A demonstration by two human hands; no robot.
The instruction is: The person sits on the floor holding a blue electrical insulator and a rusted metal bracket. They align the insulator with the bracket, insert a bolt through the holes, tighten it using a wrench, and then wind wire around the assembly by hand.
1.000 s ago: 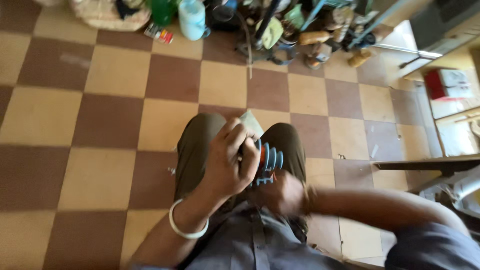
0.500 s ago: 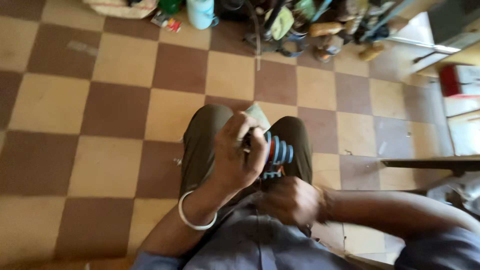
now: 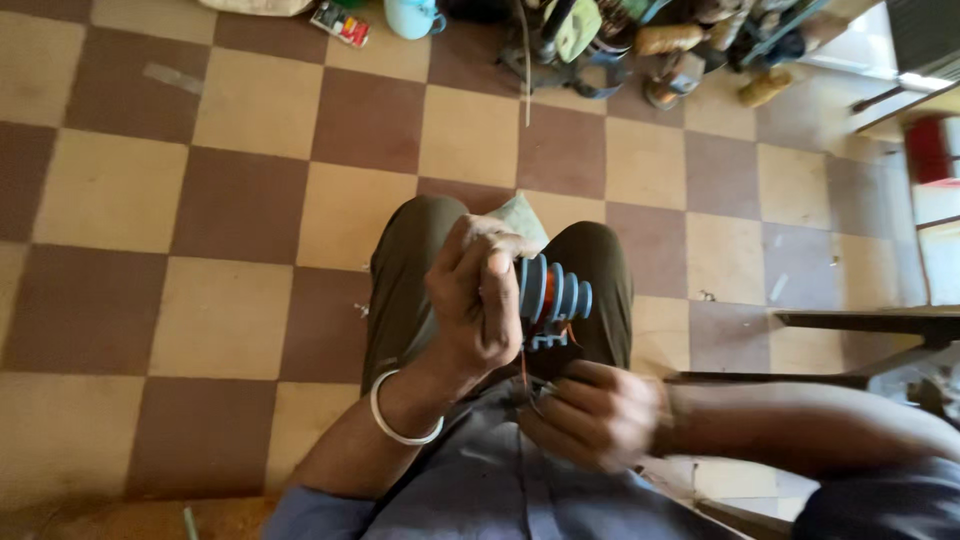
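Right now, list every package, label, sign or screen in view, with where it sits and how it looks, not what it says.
Small packet: on the floor at the top edge, left of a pale blue jug; flat, rectangular, red, yellow and white.
Red box-like thing: far right, beside a doorway; too blurred to tell whether it is a package.
No signs or screens show.
The left hand grips a blue ribbed part; no label shows on it.

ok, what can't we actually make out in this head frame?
- Blue ribbed plastic part: its left end is hidden by the left hand.
- Thin reddish wires: too small and blurred to trace; their ends vanish under the right hand.
- Pale folded paper on the knees: mostly behind the left hand.
- Clutter of tools: cut off by the top edge, blurred.
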